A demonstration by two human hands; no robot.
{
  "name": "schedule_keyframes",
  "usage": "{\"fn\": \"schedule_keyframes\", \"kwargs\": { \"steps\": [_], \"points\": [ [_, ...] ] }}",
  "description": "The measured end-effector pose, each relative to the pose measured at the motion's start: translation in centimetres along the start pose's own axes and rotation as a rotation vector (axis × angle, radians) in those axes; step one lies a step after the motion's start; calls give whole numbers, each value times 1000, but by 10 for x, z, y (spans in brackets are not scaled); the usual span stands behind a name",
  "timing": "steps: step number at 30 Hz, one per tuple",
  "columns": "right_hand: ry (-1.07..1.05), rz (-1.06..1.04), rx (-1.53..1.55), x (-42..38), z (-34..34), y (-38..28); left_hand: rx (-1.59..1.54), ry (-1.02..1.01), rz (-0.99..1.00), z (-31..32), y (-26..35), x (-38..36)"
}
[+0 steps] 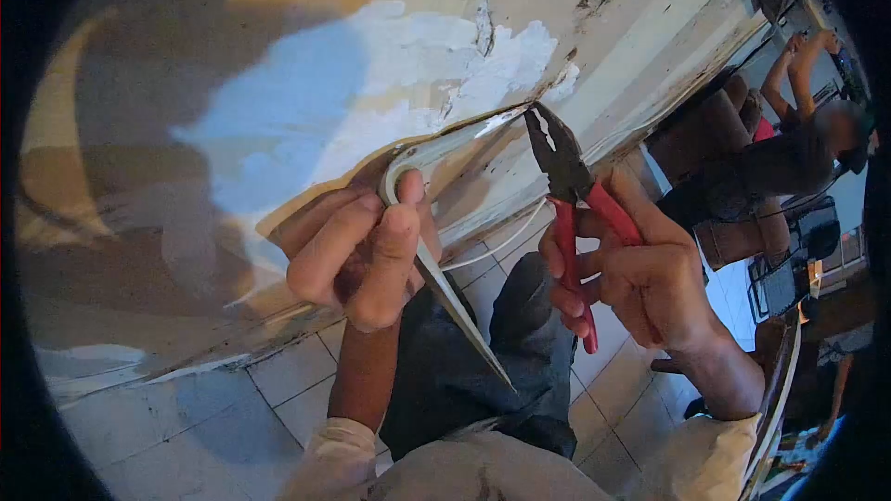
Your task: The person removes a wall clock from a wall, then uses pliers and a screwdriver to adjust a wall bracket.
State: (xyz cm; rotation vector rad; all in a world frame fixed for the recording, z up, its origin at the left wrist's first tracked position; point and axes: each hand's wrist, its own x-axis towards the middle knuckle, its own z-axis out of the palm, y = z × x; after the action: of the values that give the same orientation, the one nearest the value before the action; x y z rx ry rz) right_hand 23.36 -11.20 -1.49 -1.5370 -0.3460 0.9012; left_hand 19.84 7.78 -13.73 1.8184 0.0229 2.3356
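Observation:
My left hand is closed on a pale, flat strip, pinching it where it bends. One end of the strip tapers down toward my legs; the other runs up along the wall's edge toward the pliers. In my right hand are pliers with red handles and dark jaws. The jaws are parted slightly, with their upper tip at the strip's far end; whether they grip it I cannot tell. White patches mark the beige wall surface beside both hands.
A thin white cable curves between my hands. Light floor tiles lie below, around my legs. At the right, another person in dark clothes has raised arms, near a dark chair.

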Motion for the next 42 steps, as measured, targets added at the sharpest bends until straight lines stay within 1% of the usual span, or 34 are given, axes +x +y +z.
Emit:
{"fn": "schedule_keyframes", "kwargs": {
  "steps": [2,5,8,10,13,15,16,18,20,23,26,29,32,35,37,40,42],
  "points": [
    [38,1,-94,0,-1,3,18,-14,7,-4,-2,0],
    [110,-102,-297,-1,4,7,-13,8,33,0,-6,-1],
    [139,-118,-349,0,3,7,-21,6,35,0,-6,-1],
    [158,-147,-483,2,0,8,-15,-4,18,0,-5,0],
    [195,-316,-696,8,-6,20,-25,5,-5,2,-3,-1],
    [204,-388,-803,8,-8,22,-45,31,2,3,-4,-3],
    [198,-380,-836,7,-8,19,-42,32,2,3,-5,-3],
    [185,-264,-691,3,-2,7,-36,34,-1,3,-5,-2],
    [167,-50,-335,-2,9,-8,-45,34,-14,3,-4,-2],
    [67,5,-147,-1,-1,-9,-42,16,-21,-1,-1,0],
    [-2,1,37,-1,-3,-8,-32,17,-11,-1,-2,1],
    [-60,21,141,0,-9,-7,-37,31,9,2,-3,-1],
    [45,22,-122,-2,-3,-10,-35,28,10,2,-3,-2],
    [147,20,-264,-4,8,-17,-37,31,32,3,-5,-2],
    [162,-69,-431,-2,5,-10,-41,34,29,4,-6,-2],
    [194,-312,-748,2,-3,6,-32,41,4,4,-3,-2],
    [193,-365,-827,3,-5,8,-23,45,18,5,-5,-2]
  ]
}}
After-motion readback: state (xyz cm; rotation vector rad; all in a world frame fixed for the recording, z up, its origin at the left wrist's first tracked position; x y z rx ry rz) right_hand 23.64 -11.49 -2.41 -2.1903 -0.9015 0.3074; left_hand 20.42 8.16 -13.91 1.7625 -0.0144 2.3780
